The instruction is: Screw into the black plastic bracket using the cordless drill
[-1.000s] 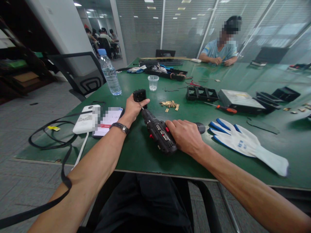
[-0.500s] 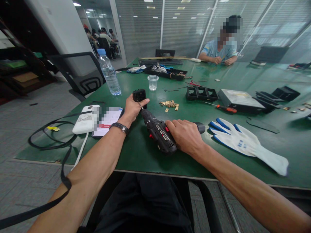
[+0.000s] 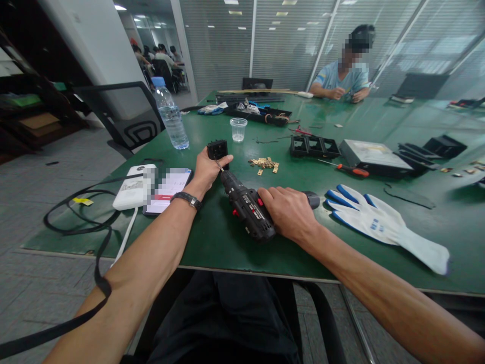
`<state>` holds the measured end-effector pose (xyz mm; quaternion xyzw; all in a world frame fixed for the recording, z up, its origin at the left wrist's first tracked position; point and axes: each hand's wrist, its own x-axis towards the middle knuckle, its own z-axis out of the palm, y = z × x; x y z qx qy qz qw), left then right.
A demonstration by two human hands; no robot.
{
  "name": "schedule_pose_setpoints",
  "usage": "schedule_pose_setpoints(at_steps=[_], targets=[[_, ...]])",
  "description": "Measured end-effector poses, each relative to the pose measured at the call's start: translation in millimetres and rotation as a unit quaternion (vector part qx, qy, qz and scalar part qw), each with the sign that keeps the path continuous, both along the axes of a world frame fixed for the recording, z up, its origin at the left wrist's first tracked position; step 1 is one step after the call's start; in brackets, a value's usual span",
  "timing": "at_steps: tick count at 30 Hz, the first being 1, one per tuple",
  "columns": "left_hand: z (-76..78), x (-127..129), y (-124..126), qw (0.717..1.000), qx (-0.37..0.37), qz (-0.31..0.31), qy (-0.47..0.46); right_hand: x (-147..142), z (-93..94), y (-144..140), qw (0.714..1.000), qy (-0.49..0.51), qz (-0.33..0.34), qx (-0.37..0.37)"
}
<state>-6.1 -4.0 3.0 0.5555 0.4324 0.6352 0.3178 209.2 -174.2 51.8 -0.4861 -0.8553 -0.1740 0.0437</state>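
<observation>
My left hand [image 3: 206,170] is closed on a small black plastic part [image 3: 217,149], holding it up on its near side. My right hand [image 3: 288,211] wraps round the handle of a black cordless drill [image 3: 250,208] with red details, which lies sideways and points away to the left. The drill's bit meets the near side of the black part, by my left thumb; its very tip is hidden there. Several small brass-coloured plates [image 3: 266,164] lie in a heap right of the black part.
A clear plastic cup [image 3: 238,130] and a water bottle [image 3: 172,119] stand beyond. On the left are a white power bank [image 3: 133,188] and a phone [image 3: 166,194]. To the right lie a screwdriver [image 3: 352,170], a black frame [image 3: 314,147] and a work glove [image 3: 379,222]. Across the table sits a person [image 3: 343,78].
My hands, the drill and the black part keep the same position. Across the table, the other person's hands and head have shifted slightly.
</observation>
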Motion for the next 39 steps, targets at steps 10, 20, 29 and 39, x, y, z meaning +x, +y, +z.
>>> schedule_pose_setpoints(at_steps=[10, 20, 29, 39], targets=[[2.3, 0.6, -1.9, 1.0, 0.007, 0.005, 0.009, 0.4, -0.1, 0.0, 1.0, 0.0, 0.002, -0.001], [2.4, 0.5, -2.1, 1.0, 0.004, 0.005, 0.009, 0.4, -0.3, -0.4, 1.0, -0.001, -0.001, -0.001], [0.7, -0.5, 0.2, 1.0, 0.009, 0.005, 0.013, -0.2, 0.1, -0.9, 1.0, 0.003, 0.003, 0.006], [2.3, 0.9, -1.9, 1.0, 0.005, 0.0, 0.003, -0.8, 1.2, -0.9, 1.0, -0.004, -0.006, -0.009]])
